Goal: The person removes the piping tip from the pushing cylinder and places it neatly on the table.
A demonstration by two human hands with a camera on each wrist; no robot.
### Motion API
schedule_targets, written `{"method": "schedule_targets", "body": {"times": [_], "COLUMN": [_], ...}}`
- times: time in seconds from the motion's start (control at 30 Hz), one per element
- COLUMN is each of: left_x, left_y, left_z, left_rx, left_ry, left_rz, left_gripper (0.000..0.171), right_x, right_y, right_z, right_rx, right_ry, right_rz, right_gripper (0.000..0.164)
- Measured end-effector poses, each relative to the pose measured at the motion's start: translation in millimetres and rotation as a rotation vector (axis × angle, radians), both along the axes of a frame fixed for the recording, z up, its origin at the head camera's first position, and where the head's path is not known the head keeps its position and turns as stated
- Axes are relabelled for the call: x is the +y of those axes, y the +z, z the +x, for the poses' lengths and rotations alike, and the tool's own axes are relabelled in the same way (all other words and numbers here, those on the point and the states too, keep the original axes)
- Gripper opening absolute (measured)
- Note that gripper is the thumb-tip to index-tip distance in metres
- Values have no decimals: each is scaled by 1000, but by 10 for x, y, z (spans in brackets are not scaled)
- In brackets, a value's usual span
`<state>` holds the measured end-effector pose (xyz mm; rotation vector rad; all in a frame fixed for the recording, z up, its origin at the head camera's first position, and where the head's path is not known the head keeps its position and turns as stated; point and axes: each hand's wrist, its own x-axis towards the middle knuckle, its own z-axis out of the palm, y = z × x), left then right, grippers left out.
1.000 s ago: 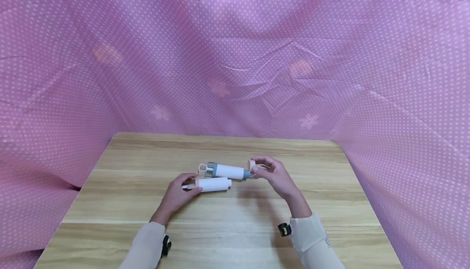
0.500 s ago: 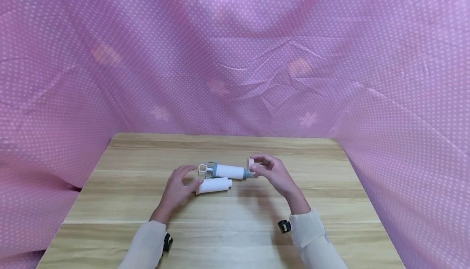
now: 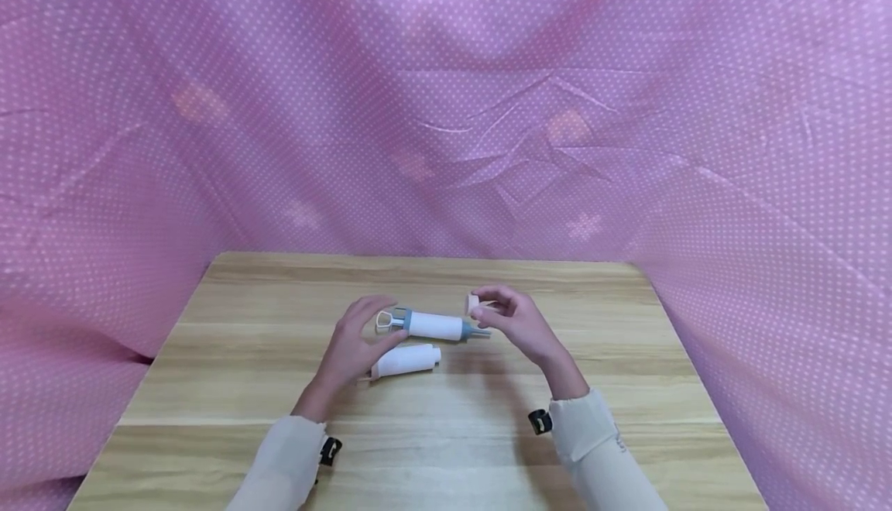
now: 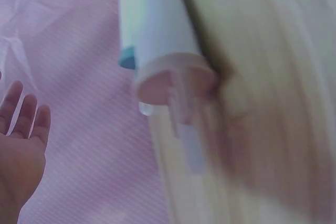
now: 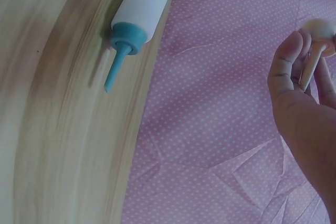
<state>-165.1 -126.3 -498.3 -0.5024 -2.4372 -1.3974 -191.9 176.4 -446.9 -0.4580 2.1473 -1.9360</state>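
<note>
One hand [image 3: 351, 350] shifted toward blue-trimmed syringe [image 3: 435, 326].

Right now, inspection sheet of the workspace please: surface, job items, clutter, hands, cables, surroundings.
Surface: wood-grain table, two syringes lying on it.
Blue-tipped syringe: on its side, tip to the right in the head view.
White syringe: on its side, nearer the person, bare neck to the right.
Spouted cap: off the table, in the right hand.
Clutter: nothing seen.
Left hand: spread about the blue-tipped syringe's handle end; contact can't be told.
Right hand: pinches the spouted cap.
Cables: nothing seen.
Surroundings: pink dotted cloth, creased, behind and beside the table.
</note>
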Motion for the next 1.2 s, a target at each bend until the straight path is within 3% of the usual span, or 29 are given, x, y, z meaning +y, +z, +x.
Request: {"method": "schedule_targets", "body": {"times": [0.17, 0.5, 0.87, 1.2], "left_x": [94, 257, 409, 484], "left_y": [153, 347, 422, 427], "left_z": [19, 41, 50, 51], "left_rx": [28, -60, -27, 24], "left_ry": [-54, -166, -232, -264], "left_rz": [68, 275, 233, 266], "left_gripper": [53, 51, 52, 49], "right_x": [-28, -101, -198, -228], "right_y": [46, 100, 54, 45], "right_z": [13, 22, 30, 44], "right_rx": [14, 35, 9, 28], "right_ry": [10, 26, 95, 135], "right_rz": [15, 22, -27, -47], "right_gripper": [38, 36, 34, 32]}}
